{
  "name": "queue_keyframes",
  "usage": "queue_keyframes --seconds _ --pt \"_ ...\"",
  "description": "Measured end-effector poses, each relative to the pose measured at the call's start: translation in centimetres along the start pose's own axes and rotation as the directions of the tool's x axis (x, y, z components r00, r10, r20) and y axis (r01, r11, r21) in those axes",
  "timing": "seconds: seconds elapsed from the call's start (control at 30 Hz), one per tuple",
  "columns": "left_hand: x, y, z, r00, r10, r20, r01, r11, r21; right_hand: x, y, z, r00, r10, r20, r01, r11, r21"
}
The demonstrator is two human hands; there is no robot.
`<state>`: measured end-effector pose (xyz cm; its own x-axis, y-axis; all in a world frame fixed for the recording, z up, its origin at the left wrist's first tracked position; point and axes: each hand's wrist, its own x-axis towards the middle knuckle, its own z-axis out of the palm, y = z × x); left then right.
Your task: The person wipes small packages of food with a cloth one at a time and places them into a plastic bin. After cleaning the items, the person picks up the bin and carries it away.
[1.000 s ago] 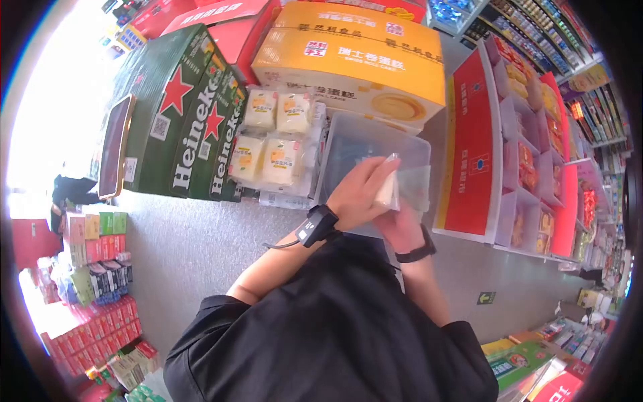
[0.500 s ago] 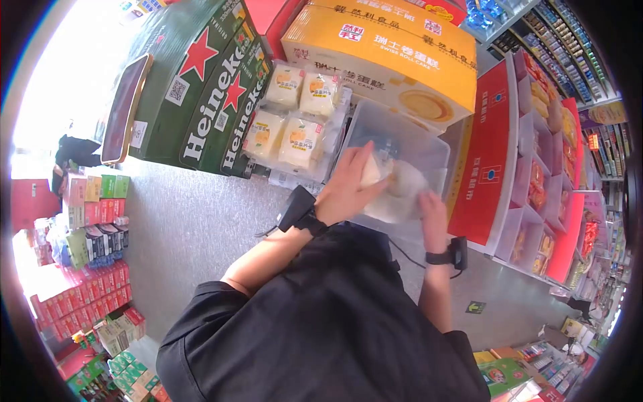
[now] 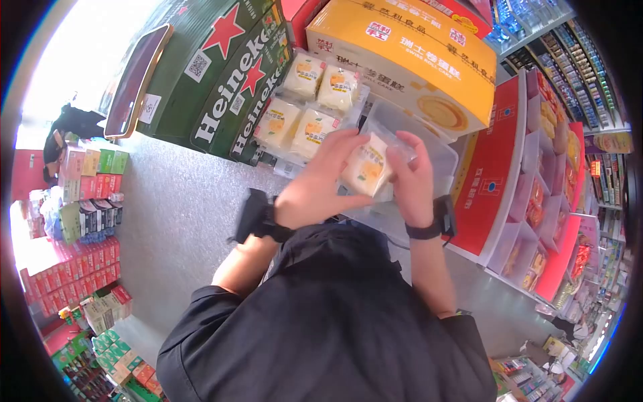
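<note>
A white wrapped cake packet (image 3: pixel 367 167) with an orange print is between my two hands, above a translucent plastic bin (image 3: pixel 439 153). My right hand (image 3: pixel 411 175) is closed on its right edge, thumb on the front. My left hand (image 3: pixel 320 182) is at the packet's left side, its thumb and fingers spread apart; whether it touches the packet is unclear. Left of the bin, several similar packets (image 3: pixel 315 132) lie in rows on a clear tray, partly behind my left fingers. Beneath my hands the bin's contents are mostly hidden.
Green Heineken boxes (image 3: pixel 221 80) stand at the left, with a phone (image 3: pixel 137 84) at their outer side. A yellow Swiss roll carton (image 3: pixel 415 53) sits behind the bin. At the right is a red-fronted display (image 3: pixel 492 167) with snack compartments.
The packet has come up out of the bin, its printed face now showing. My right hand has moved up and left onto it, and my left hand has shifted left with its fingers spread.
</note>
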<state>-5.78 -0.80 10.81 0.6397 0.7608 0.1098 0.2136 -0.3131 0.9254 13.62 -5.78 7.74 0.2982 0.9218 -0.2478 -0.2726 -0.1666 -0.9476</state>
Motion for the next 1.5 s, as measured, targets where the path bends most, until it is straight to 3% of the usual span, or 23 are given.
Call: queue_keyframes --seconds 0.1,0.23,0.3,0.33,0.43,0.47,0.57,0.7,0.73,0.97,1.1,1.2,1.3,1.37,1.43,1.5 --pt "-0.4 -1.6 -2.8 0.991 0.091 0.101 -0.095 0.995 0.039 1.9 0.5 1.3 0.985 -0.160 -0.056 0.157 0.986 -0.054" --pt "-0.5 -3.8 -2.9 0.975 0.029 -0.222 -0.022 0.999 0.036 4.6 1.5 3.5 0.978 -0.209 0.004 0.208 0.972 -0.105" --pt "0.1 -4.7 -3.3 0.924 0.160 -0.348 -0.066 0.962 0.266 6.2 1.2 4.3 0.976 -0.204 0.080 0.216 0.957 -0.192" --pt "0.6 -5.0 -3.6 0.888 0.232 -0.397 -0.072 0.923 0.378 7.4 1.0 4.8 0.927 -0.356 0.116 0.373 0.852 -0.368" --pt "2.7 -5.8 -4.8 0.844 0.210 -0.494 -0.022 0.933 0.358 10.2 -1.3 7.3 0.839 -0.515 0.176 0.522 0.670 -0.528" --pt "3.5 -5.5 -5.4 0.811 0.290 -0.508 -0.052 0.900 0.432 11.7 -1.3 8.0 0.832 -0.522 0.187 0.525 0.632 -0.570" --pt "5.8 -7.0 -6.4 0.742 0.350 -0.572 -0.056 0.882 0.467 15.1 -1.2 10.2 0.876 -0.453 0.166 0.475 0.753 -0.455" --pt "7.8 -9.2 -6.5 0.755 0.269 -0.598 0.093 0.859 0.504 18.2 0.5 11.6 0.785 -0.591 0.186 0.581 0.595 -0.555" --pt "7.7 -9.1 -6.5 0.787 0.186 -0.588 0.154 0.864 0.479 18.4 0.8 11.8 0.776 -0.603 0.186 0.586 0.578 -0.568" --pt "6.9 -10.8 -5.2 0.846 0.273 -0.457 0.154 0.696 0.701 17.9 2.4 12.8 0.749 -0.641 0.165 0.570 0.497 -0.655" --pt "7.2 -10.9 -5.7 0.862 0.276 -0.424 0.129 0.691 0.711 17.0 2.1 12.4 0.646 -0.747 0.157 0.624 0.397 -0.673" --pt "6.7 -10.3 -5.4 0.881 0.241 -0.407 0.120 0.718 0.686 11.1 -2.3 9.4 0.730 -0.677 0.088 0.611 0.590 -0.528" --pt "6.4 -10.1 -5.0 0.872 0.242 -0.425 0.112 0.748 0.655 5.9 -2.7 2.5 0.821 -0.541 0.184 0.545 0.645 -0.535" --pt "5.6 -9.2 -4.3 0.852 0.290 -0.436 0.106 0.719 0.687 3.6 -0.7 -2.4 0.913 -0.304 0.272 0.405 0.608 -0.683" --pt "4.6 -6.8 -2.9 0.847 0.304 -0.436 0.058 0.762 0.645 1.9 4.3 -6.8 0.941 -0.135 0.309 0.335 0.481 -0.810" --pt "3.9 -4.4 -0.5 0.869 0.295 -0.397 -0.006 0.809 0.588 1.2 8.4 -9.0 0.960 -0.087 0.266 0.280 0.295 -0.914"
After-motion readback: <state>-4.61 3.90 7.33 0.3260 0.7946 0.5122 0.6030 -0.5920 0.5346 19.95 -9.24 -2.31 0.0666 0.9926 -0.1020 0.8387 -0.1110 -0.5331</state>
